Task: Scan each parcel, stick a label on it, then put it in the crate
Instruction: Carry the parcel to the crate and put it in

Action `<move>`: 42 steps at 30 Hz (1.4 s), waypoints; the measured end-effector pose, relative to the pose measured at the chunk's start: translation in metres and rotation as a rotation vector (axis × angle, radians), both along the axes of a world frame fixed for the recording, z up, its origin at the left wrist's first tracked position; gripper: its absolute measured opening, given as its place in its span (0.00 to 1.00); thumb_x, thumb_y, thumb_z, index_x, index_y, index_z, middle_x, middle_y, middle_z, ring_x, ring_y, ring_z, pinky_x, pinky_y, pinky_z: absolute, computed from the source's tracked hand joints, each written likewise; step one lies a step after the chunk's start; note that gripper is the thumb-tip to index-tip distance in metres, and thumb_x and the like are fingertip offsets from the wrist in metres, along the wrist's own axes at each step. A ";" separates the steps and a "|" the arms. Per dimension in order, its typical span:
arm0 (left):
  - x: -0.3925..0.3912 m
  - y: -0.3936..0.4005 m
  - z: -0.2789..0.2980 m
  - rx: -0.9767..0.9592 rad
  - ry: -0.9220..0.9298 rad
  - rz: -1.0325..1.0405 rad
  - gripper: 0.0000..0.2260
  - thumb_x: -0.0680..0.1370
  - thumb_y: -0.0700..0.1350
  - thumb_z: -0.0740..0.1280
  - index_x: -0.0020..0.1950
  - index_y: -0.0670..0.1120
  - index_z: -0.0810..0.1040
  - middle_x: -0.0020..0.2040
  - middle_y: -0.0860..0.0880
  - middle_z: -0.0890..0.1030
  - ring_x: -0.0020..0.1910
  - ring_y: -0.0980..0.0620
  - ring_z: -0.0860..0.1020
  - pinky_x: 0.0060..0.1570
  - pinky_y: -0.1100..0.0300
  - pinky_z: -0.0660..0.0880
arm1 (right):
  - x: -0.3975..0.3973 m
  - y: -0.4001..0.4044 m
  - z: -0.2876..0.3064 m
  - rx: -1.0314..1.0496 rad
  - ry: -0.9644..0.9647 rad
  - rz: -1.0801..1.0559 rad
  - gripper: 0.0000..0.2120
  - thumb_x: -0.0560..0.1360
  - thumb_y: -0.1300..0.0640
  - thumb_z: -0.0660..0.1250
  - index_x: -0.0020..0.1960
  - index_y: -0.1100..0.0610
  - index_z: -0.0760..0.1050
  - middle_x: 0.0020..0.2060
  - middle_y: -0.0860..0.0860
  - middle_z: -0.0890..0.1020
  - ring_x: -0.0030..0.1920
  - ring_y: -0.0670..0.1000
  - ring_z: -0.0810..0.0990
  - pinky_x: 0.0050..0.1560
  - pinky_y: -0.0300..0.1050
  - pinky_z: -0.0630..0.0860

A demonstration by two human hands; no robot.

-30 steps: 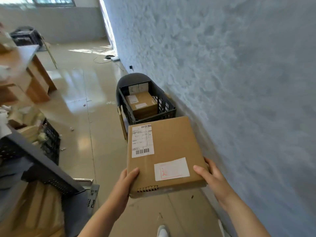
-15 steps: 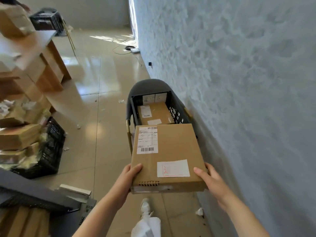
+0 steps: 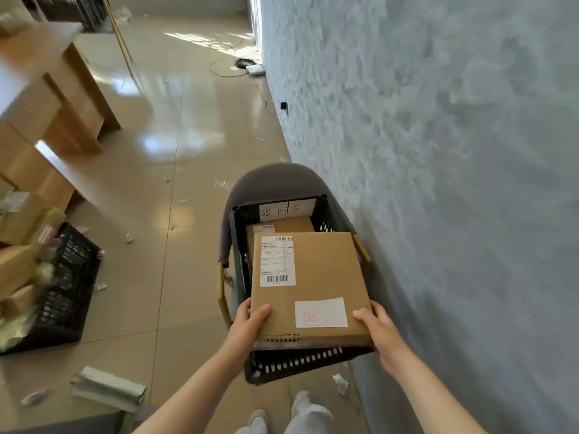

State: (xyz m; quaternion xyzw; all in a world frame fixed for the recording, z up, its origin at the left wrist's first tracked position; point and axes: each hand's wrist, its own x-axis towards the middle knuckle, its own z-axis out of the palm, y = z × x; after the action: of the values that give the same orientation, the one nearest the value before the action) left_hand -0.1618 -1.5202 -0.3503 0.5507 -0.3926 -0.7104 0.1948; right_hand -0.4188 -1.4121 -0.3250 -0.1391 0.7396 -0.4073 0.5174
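I hold a flat brown cardboard parcel level over a black slatted crate. My left hand grips its near left corner and my right hand its near right corner. On top it carries a white barcode shipping label and a smaller white sticker with a red mark. The crate sits on a grey chair by the wall. Another brown parcel lies inside it, mostly hidden. A white sign with handwriting hangs on the crate's far wall.
A rough grey wall runs close along the right. To the left stands a second black crate heaped with parcels, and wooden furniture behind it. Paper scraps and a folded grey bag litter the tiled floor. My shoes show at the bottom.
I have walked up to the chair. The parcel, still in both hands, has moved from in front of the crate to directly over it, covering most of the box inside.
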 end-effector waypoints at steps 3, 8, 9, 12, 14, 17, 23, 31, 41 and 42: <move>-0.025 -0.034 -0.016 0.021 -0.007 0.078 0.27 0.79 0.53 0.67 0.75 0.53 0.62 0.62 0.50 0.80 0.55 0.49 0.83 0.48 0.55 0.80 | -0.025 -0.054 -0.021 0.029 -0.057 0.007 0.26 0.78 0.54 0.66 0.73 0.51 0.62 0.58 0.53 0.79 0.56 0.55 0.79 0.46 0.47 0.76; -0.056 -0.084 -0.041 0.024 -0.025 0.197 0.23 0.80 0.50 0.66 0.74 0.52 0.64 0.62 0.50 0.80 0.56 0.50 0.82 0.45 0.60 0.79 | -0.056 -0.131 -0.058 0.035 -0.058 0.098 0.28 0.78 0.53 0.65 0.75 0.50 0.60 0.60 0.52 0.77 0.57 0.53 0.76 0.47 0.45 0.74; -0.061 -0.095 -0.046 0.022 -0.032 0.220 0.23 0.80 0.51 0.67 0.73 0.52 0.66 0.62 0.49 0.80 0.56 0.49 0.82 0.46 0.60 0.79 | -0.061 -0.145 -0.065 0.036 -0.064 0.119 0.28 0.78 0.53 0.65 0.75 0.50 0.60 0.60 0.52 0.76 0.58 0.52 0.76 0.47 0.45 0.74; -0.071 -0.120 -0.063 0.024 -0.060 0.256 0.25 0.77 0.54 0.69 0.73 0.53 0.68 0.63 0.50 0.81 0.57 0.51 0.82 0.51 0.58 0.78 | -0.069 -0.179 -0.085 0.026 -0.059 0.161 0.28 0.79 0.53 0.64 0.76 0.50 0.59 0.61 0.51 0.76 0.59 0.51 0.76 0.49 0.44 0.74; -0.079 -0.130 -0.073 0.015 -0.098 0.285 0.22 0.80 0.52 0.66 0.74 0.53 0.68 0.63 0.52 0.80 0.58 0.53 0.80 0.52 0.61 0.76 | -0.072 -0.197 -0.097 0.014 -0.053 0.169 0.27 0.79 0.54 0.64 0.75 0.49 0.60 0.61 0.50 0.76 0.59 0.51 0.76 0.51 0.45 0.75; -0.087 -0.143 -0.084 0.013 -0.192 0.317 0.23 0.82 0.51 0.63 0.77 0.51 0.64 0.63 0.54 0.77 0.59 0.54 0.76 0.55 0.61 0.73 | -0.073 -0.214 -0.113 0.025 -0.025 0.207 0.26 0.79 0.54 0.64 0.75 0.47 0.62 0.61 0.50 0.77 0.59 0.50 0.77 0.53 0.46 0.76; -0.090 -0.150 -0.091 0.007 -0.337 0.231 0.25 0.82 0.51 0.63 0.78 0.51 0.61 0.62 0.54 0.75 0.62 0.52 0.75 0.64 0.54 0.73 | -0.072 -0.215 -0.130 0.107 0.057 0.300 0.26 0.80 0.55 0.61 0.77 0.48 0.60 0.59 0.45 0.77 0.60 0.48 0.76 0.63 0.50 0.74; -0.088 -0.142 -0.072 -0.185 -0.561 -0.012 0.27 0.82 0.48 0.60 0.80 0.50 0.55 0.74 0.50 0.67 0.73 0.49 0.66 0.72 0.49 0.66 | -0.070 -0.202 -0.093 0.230 0.415 0.565 0.29 0.79 0.53 0.62 0.78 0.55 0.58 0.72 0.51 0.68 0.69 0.54 0.71 0.68 0.51 0.72; -0.058 -0.080 -0.016 -0.677 -0.772 -0.676 0.27 0.81 0.51 0.61 0.79 0.48 0.59 0.77 0.51 0.63 0.77 0.50 0.61 0.77 0.55 0.57 | -0.031 -0.073 -0.017 0.247 0.810 0.648 0.27 0.81 0.51 0.60 0.78 0.54 0.59 0.75 0.49 0.65 0.74 0.50 0.65 0.73 0.46 0.66; -0.056 -0.073 -0.010 -0.730 -0.767 -0.749 0.27 0.81 0.51 0.60 0.79 0.49 0.60 0.77 0.51 0.64 0.76 0.51 0.61 0.76 0.55 0.57 | -0.025 -0.056 -0.012 0.252 0.836 0.609 0.27 0.81 0.51 0.60 0.78 0.54 0.60 0.74 0.49 0.66 0.73 0.50 0.66 0.73 0.46 0.66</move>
State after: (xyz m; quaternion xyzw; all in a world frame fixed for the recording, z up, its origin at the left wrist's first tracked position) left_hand -0.2177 -1.5937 -0.3608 0.4893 -0.8162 -0.3039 -0.0455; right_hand -0.4440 -1.4685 -0.3372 -0.4348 0.8521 -0.0565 0.2859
